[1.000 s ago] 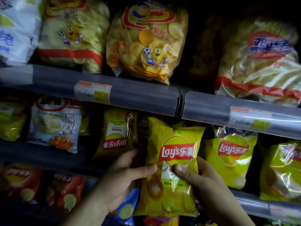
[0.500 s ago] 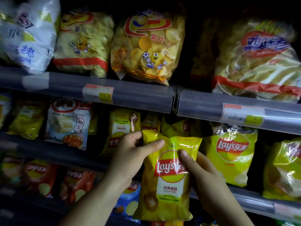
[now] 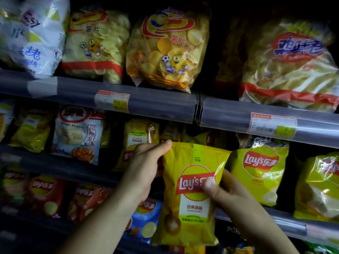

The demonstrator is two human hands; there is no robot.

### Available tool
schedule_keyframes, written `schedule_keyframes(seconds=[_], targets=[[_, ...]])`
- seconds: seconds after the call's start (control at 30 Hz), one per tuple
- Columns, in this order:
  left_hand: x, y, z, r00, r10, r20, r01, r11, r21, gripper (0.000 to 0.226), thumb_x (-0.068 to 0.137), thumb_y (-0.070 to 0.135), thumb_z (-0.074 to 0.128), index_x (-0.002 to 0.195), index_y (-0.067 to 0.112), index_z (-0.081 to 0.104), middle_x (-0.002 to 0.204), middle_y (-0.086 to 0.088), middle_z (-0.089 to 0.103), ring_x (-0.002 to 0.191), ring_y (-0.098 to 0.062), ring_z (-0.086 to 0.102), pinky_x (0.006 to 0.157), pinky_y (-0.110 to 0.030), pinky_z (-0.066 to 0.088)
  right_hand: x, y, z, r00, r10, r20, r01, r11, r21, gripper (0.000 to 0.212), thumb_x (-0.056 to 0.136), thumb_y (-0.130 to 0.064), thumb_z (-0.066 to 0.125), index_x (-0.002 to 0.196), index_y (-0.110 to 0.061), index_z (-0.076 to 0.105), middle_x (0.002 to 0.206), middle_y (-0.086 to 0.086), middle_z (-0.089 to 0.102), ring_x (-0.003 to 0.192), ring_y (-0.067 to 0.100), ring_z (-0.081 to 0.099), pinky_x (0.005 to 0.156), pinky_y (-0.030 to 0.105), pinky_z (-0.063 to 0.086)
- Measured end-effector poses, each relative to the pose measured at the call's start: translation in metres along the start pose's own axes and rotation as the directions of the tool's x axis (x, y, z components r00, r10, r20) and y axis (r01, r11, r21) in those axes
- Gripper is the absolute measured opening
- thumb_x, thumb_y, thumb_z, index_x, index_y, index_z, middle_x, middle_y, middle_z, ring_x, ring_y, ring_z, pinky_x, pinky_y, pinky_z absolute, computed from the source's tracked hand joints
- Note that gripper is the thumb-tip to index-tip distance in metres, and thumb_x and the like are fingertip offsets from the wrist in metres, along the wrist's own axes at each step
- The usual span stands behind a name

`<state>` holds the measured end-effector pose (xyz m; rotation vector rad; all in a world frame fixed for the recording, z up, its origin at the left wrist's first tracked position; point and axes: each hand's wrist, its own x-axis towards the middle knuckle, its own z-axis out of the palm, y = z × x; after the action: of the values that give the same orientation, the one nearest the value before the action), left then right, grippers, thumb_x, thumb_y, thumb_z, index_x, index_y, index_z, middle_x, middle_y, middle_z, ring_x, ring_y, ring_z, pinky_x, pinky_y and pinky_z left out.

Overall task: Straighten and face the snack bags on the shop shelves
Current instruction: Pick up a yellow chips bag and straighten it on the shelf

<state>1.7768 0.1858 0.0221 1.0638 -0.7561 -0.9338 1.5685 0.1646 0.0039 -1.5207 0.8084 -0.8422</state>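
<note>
Both hands gripping yellow Lay's bag [image 3: 190, 191], front-facing, upright, just below grey shelf rail [image 3: 146, 105]: left hand [image 3: 145, 169] pinching top corner, right hand [image 3: 225, 191] closed on side. Bag not seated yet. Upside-down bag [image 3: 139, 142] just below rail w/ label inverted, needing flipping.

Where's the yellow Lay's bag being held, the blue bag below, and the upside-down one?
held yellow Lay's bag [image 3: 190, 182], head view, red logo.
blue bag [image 3: 145, 222], head view, front panel.
upside-down bag [image 3: 136, 142], head view, white label.

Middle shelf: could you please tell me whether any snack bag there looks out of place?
Yes: the yellow foil Lay's bag behind the left hand stands upside down, its red logo inverted, unlike the upright neighbours.
</note>
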Motion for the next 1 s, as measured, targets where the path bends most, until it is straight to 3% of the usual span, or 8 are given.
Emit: schedule_keyframes(seconds=[0.1,0.2,0.37,0.47,0.6,0.77,0.93,1.0], targets=[[0.007,0.005,-0.001,0.999,0.041,-0.022,-0.039,0.998,0.056,0.04,0.083,0.035,0.073,0.101,-0.001,0.071,0.094,-0.019,0.076,0.081,-0.029,0.072,0.069,-0.036,0.055,-0.005,-0.004,0.002,0.999,0.024,0.041,-0.02,0.996,-0.082,0.049,0.07,-0.014,0.092,0.114,-0.016,0.07,0.1,0.001,0.084,0.091,0.016,0.08,0.071,0.023,0.062],[0.008,0.013,-0.007,0.999,0.04,-0.006,-0.04,0.999,0.008,0.041,0.101,0.036,0.047,0.082,0.011,0.074,0.073,-0.009,0.077,0.061,-0.019,0.072,0.052,-0.028,0.057,-0.001,-0.006,-0.001,1.0,0.012,-0.026,-0.014,0.997,-0.07,0.053,0.066,-0.023,0.093,0.113,-0.013,0.071,0.1,0.009,0.083,0.09,0.026,0.081,0.072,0.033,0.063],[-0.01,-0.009,-0.011,0.983,0.082,0.162,-0.139,0.917,0.373,0.037,0.078,0.047,0.069,0.111,0.03,0.066,0.099,0.022,0.074,0.104,-0.011,0.067,0.083,-0.016,0.051,0.027,-0.024,0.009,0.934,-0.159,-0.32,0.1,0.976,-0.191,0.045,0.063,-0.037,0.085,0.101,-0.02,0.066,0.084,-0.004,0.082,0.072,0.012,0.078,0.056,0.025,0.056],[-0.004,-0.027,-0.009,0.982,0.102,0.16,-0.183,0.73,0.658,0.067,0.078,0.046,0.077,0.137,0.032,0.048,0.126,0.016,0.057,0.117,-0.007,0.054,0.092,-0.026,0.047,0.05,-0.024,0.021,0.891,-0.236,-0.388,0.061,0.909,-0.412,0.049,0.073,-0.042,0.087,0.109,-0.021,0.06,0.095,-0.003,0.078,0.085,0.012,0.075,0.071,0.034,0.061],[0.017,-0.039,-0.005,0.964,0.222,0.143,-0.256,0.647,0.718,0.044,0.081,0.038,0.077,0.12,0.033,0.057,0.113,0.013,0.066,0.104,-0.005,0.062,0.082,-0.021,0.053,0.061,-0.007,0.031,0.826,-0.359,-0.435,0.051,0.816,-0.576,0.068,0.077,-0.043,0.083,0.128,-0.011,0.051,0.123,0.011,0.069,0.112,0.029,0.067,0.093,0.05,0.057],[0.025,-0.055,-0.003,0.96,0.231,0.161,-0.273,0.625,0.731,0.032,0.081,0.04,0.077,0.108,0.036,0.061,0.103,0.015,0.073,0.098,0.001,0.068,0.083,-0.032,0.061,0.034,0.009,0.044,0.776,-0.475,-0.415,0.082,0.728,-0.681,0.093,0.079,-0.019,0.082,0.154,-0.003,0.03,0.15,0.019,0.046,0.141,0.035,0.044,0.113,0.053,0.042],[0.015,-0.048,-0.006,0.948,0.271,0.165,-0.289,0.523,0.802,0.056,0.084,0.057,0.067,0.132,0.034,0.049,0.127,0.013,0.063,0.117,-0.008,0.059,0.09,-0.02,0.049,0.024,0.018,0.042,0.675,-0.653,-0.342,0.303,0.669,-0.678,0.079,0.074,-0.002,0.08,0.144,-0.01,0.044,0.14,0.005,0.048,0.129,0.025,0.054,0.104,0.027,0.048],[0.002,-0.041,-0.017,0.928,0.348,0.133,-0.308,0.514,0.801,0.06,0.087,0.06,0.058,0.14,0.033,0.043,0.136,0.012,0.057,0.125,-0.007,0.053,0.097,-0.02,0.046,0.022,0.02,0.05,0.674,-0.663,-0.324,0.368,0.683,-0.631,0.068,0.074,-0.007,0.075,0.136,-0.019,0.051,0.133,0.0,0.055,0.12,0.018,0.06,0.097,0.033,0.055]])
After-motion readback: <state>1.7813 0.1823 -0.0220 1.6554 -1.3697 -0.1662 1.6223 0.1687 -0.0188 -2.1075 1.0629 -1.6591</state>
